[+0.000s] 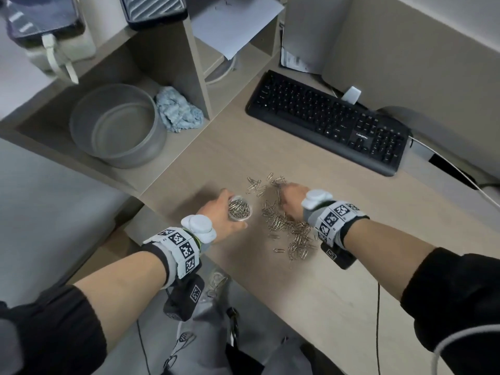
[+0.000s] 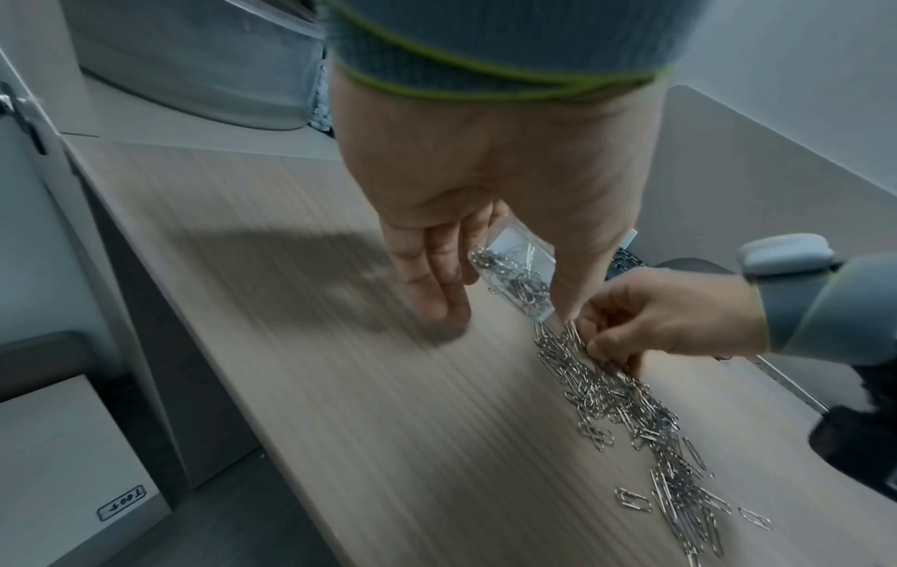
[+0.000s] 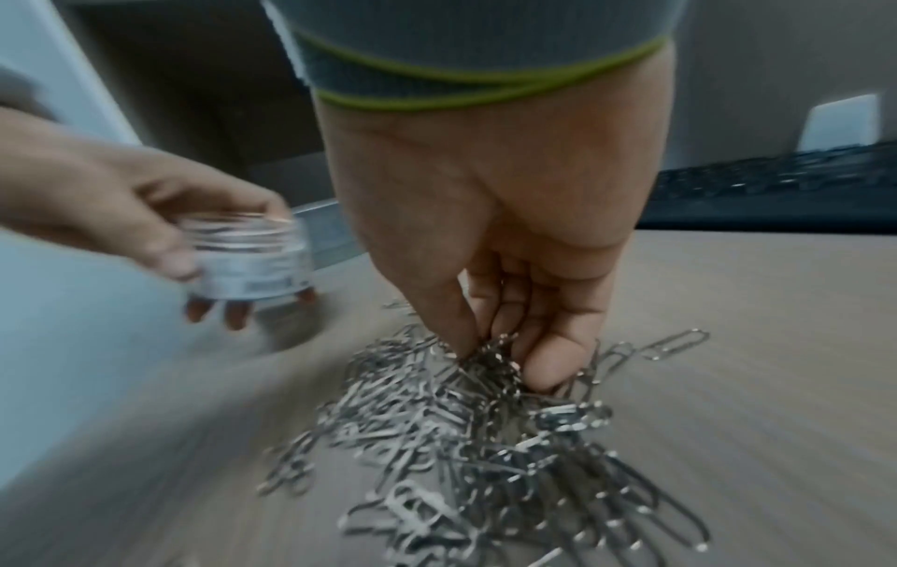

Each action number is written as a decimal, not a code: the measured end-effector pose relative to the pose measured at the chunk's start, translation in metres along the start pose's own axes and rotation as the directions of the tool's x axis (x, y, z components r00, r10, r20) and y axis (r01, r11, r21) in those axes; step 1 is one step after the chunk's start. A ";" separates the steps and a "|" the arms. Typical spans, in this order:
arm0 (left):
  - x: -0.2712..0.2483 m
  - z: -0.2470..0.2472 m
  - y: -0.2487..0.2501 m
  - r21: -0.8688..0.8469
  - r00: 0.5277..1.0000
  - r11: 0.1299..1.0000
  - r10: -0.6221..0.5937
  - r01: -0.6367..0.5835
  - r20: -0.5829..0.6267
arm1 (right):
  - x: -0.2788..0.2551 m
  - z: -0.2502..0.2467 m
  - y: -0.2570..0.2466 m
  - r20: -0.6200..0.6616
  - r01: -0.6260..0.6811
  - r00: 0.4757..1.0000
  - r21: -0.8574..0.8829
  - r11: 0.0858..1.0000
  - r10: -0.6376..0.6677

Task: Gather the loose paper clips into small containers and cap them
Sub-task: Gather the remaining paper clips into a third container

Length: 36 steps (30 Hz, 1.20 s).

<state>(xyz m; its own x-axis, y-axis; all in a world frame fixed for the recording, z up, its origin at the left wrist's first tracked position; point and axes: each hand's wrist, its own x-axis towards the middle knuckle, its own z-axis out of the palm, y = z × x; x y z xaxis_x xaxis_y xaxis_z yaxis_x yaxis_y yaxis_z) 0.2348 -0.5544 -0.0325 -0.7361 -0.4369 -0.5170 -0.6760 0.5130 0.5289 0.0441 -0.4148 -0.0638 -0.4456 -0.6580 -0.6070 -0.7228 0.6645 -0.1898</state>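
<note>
A small clear round container, uncapped and partly full of paper clips, is held a little above the desk by my left hand, fingers and thumb curled round its wall. A spread of loose silver paper clips lies on the desk to its right. My right hand reaches down into the far part of the pile, fingertips and thumb pinching a bunch of clips. No cap is in view.
A black keyboard lies at the back right of the desk. A grey metal pot and a crumpled blue cloth sit in the shelf unit on the left. The desk's near-left edge runs just beneath my left wrist.
</note>
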 end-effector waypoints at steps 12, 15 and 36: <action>-0.008 -0.012 -0.028 0.006 0.995 0.995 -0.097 0.097 -0.014 | 0.036 -0.027 -0.057 -0.104 0.257 0.956 -0.153 0.954 -0.274; -0.010 -0.014 -0.030 -0.008 0.995 0.996 -0.094 0.094 -0.036 | 0.027 -0.011 -0.059 -0.016 0.265 0.961 -0.233 0.936 -0.276; -0.009 -0.007 -0.024 -0.015 0.998 0.998 -0.062 0.063 0.013 | -0.005 0.000 -0.015 0.002 0.201 0.979 -0.206 0.958 -0.205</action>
<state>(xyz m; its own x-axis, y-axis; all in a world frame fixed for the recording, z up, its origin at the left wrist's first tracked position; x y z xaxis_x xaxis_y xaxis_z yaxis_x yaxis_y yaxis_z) 0.2571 -0.5677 -0.0361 -0.6919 -0.4581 -0.5581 -0.7213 0.4734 0.5056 0.0572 -0.4217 -0.0575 -0.2869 -0.7794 -0.5570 -0.8907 0.4311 -0.1444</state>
